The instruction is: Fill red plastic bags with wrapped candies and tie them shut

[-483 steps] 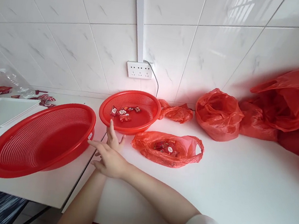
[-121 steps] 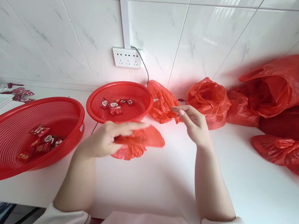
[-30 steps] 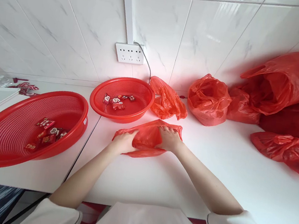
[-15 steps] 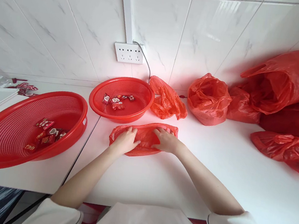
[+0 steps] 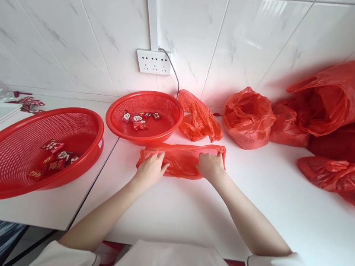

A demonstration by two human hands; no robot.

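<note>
A thin red plastic bag (image 5: pixel 182 162) is spread between my two hands over the white table. My left hand (image 5: pixel 150 167) grips the bag's left side, its thumb pointing inward over the plastic. At the other end, my right hand (image 5: pixel 211 166) is curled closed on the bag, near a handle loop at the upper right corner. Just behind the bag stands a round red plastic basket (image 5: pixel 163 139) with several wrapped candies (image 5: pixel 137 119) in it. Nothing but folds of film shows inside the bag.
A larger red basket (image 5: pixel 92 148) holding wrapped candies stands at left. Crumpled red bags (image 5: pixel 199 118) lie beside the smaller basket, with a rounded bag (image 5: pixel 247 118) and a heap of red bags (image 5: pixel 339 97) farther right. A power socket (image 5: pixel 154 62) is on the tiled wall.
The bag has shifted a little right and away from me, lifted and stretched wider. My right hand has gone from spread fingers to a closed grip; my left hand moved slightly right.
</note>
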